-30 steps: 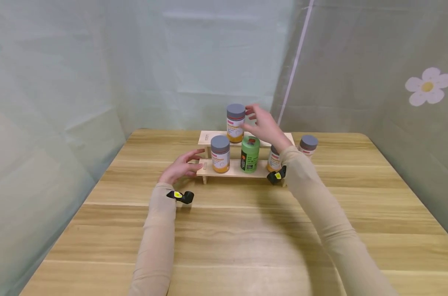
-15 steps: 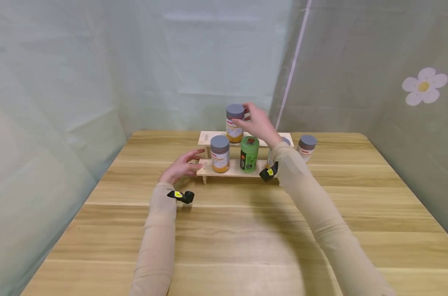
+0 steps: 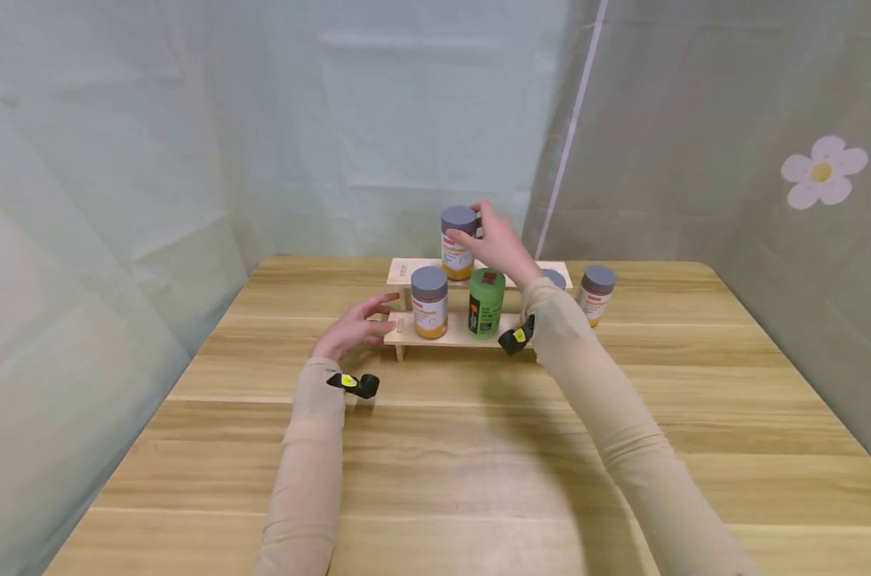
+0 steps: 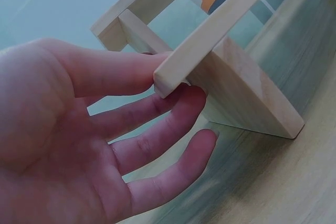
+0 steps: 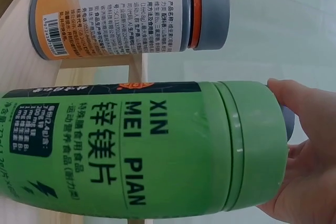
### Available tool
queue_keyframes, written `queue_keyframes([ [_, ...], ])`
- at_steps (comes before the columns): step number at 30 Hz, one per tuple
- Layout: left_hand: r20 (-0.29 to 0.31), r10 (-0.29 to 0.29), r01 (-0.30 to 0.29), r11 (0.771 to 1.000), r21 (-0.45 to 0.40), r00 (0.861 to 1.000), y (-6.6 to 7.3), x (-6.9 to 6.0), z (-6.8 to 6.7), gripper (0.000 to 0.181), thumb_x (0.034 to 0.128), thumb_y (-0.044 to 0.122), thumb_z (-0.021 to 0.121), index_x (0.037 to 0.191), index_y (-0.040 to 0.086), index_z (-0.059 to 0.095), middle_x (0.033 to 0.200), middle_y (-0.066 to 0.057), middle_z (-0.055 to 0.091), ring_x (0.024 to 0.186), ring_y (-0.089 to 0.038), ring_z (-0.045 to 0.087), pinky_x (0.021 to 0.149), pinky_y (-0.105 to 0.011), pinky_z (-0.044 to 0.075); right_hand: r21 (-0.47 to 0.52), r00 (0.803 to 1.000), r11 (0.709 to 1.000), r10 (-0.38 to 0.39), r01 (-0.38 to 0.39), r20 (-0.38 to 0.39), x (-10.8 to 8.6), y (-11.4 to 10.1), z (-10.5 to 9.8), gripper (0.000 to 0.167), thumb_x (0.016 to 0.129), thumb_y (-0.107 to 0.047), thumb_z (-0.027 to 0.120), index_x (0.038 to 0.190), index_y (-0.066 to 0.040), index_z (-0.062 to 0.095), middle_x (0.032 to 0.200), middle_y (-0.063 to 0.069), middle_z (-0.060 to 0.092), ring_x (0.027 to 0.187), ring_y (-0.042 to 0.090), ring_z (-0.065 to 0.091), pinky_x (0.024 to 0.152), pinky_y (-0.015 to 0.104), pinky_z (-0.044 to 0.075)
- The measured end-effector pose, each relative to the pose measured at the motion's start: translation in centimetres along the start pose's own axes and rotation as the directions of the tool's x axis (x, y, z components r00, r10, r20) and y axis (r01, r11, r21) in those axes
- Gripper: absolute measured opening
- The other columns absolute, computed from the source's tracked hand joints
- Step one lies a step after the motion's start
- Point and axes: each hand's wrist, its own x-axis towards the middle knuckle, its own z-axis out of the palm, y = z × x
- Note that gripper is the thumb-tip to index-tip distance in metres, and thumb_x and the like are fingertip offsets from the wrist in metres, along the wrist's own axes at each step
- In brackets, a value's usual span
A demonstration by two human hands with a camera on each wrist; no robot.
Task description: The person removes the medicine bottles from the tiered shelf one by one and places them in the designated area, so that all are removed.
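A two-tier wooden display shelf (image 3: pixel 453 340) stands on the table. At its left end my left hand (image 3: pixel 352 326) pinches the lower board; in the left wrist view the thumb lies above the board (image 4: pixel 210 35) and curled fingers are beneath. On the upper tier, a supplement bottle (image 3: pixel 458 258) with a grey lid and orange-white label stands upright. My right hand (image 3: pixel 505 246) grips it near the lid, thumb in front. Below are a matching bottle (image 3: pixel 429 304) and a green bottle (image 3: pixel 486 304). The right wrist view shows the green bottle (image 5: pixel 157 150) hiding most of the held one.
Behind my right wrist, a grey lid (image 3: pixel 554 278) shows, the rest of that bottle hidden. Another grey-lidded bottle (image 3: pixel 597 294) stands right of the shelf. The wooden table (image 3: pixel 421 464) extends in front, and pale curtains (image 3: pixel 435 112) hang behind.
My right hand has moved slightly left and its fingers have closed around the upper bottle, which stays in place. My left hand keeps its spot at the shelf's end.
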Motion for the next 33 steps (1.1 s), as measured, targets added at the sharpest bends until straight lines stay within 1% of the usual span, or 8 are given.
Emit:
queue_keyframes([
  [2,-0.003,-0.003,0.003,1.0,-0.005,1.0,0.0,0.1,0.0,0.063,0.0948,0.012,0.059,0.151,0.019,0.033,0.147,-0.021,0.035,0.113,-0.03,0.056,0.092,-0.041,0.054,0.011,1.0,1.0,0.001,-0.001,0.0,0.0,0.1,-0.1,0.064,0.095,-0.042,0.058,0.143,-0.008,0.032,0.13,0.017,0.056,0.116,0.03,0.057,0.095,0.044,0.048],
  [11,0.016,0.011,-0.011,1.0,-0.004,1.0,0.1,0.2,0.4,0.063,0.0955,0.012,0.058,0.152,0.016,0.031,0.148,-0.022,0.036,0.112,-0.03,0.057,0.093,-0.043,0.053,0.032,0.999,0.999,0.006,-0.005,-0.032,-0.3,0.4,-0.3,0.061,0.093,-0.041,0.061,0.14,-0.009,0.037,0.13,0.018,0.057,0.114,0.03,0.058,0.093,0.043,0.051],
  [18,0.013,0.012,-0.012,1.0,-0.006,1.0,0.2,0.5,0.4,0.063,0.0956,0.012,0.058,0.152,0.017,0.031,0.147,-0.021,0.036,0.113,-0.029,0.056,0.092,-0.042,0.053,0.053,0.998,0.999,0.0,0.003,-0.06,-0.6,0.6,-0.9,0.06,0.093,-0.038,0.063,0.139,-0.008,0.039,0.13,0.019,0.058,0.115,0.031,0.059,0.092,0.043,0.052],
  [24,0.012,0.013,-0.013,1.0,0.002,1.0,0.0,0.6,0.3,0.063,0.0953,0.012,0.058,0.152,0.017,0.031,0.148,-0.022,0.035,0.112,-0.029,0.056,0.091,-0.04,0.054,0.02,0.997,1.0,-0.018,0.02,-0.081,-0.9,0.9,-1.9,0.061,0.092,-0.037,0.064,0.139,-0.007,0.04,0.13,0.019,0.059,0.118,0.031,0.057,0.093,0.045,0.05],
  [27,0.012,0.011,-0.011,1.0,0.0,1.0,0.0,0.6,0.2,0.064,0.0948,0.011,0.059,0.152,0.018,0.031,0.149,-0.022,0.035,0.11,-0.028,0.057,0.09,-0.04,0.054,0.016,0.995,0.999,-0.026,0.027,-0.093,-1.1,1.0,-2.6,0.061,0.092,-0.036,0.066,0.138,-0.006,0.041,0.13,0.019,0.059,0.118,0.031,0.058,0.091,0.043,0.052],
  [33,0.015,-0.002,0.002,1.0,-0.009,1.0,0.0,0.7,0.1,0.066,0.0941,0.011,0.059,0.153,0.018,0.03,0.15,-0.021,0.033,0.111,-0.029,0.056,0.092,-0.042,0.053,0.076,0.996,0.997,-0.001,0.008,-0.089,-1.6,1.6,-4.0,0.06,0.09,-0.034,0.068,0.139,-0.008,0.045,0.13,0.018,0.058,0.116,0.03,0.06,0.087,0.04,0.056],
])
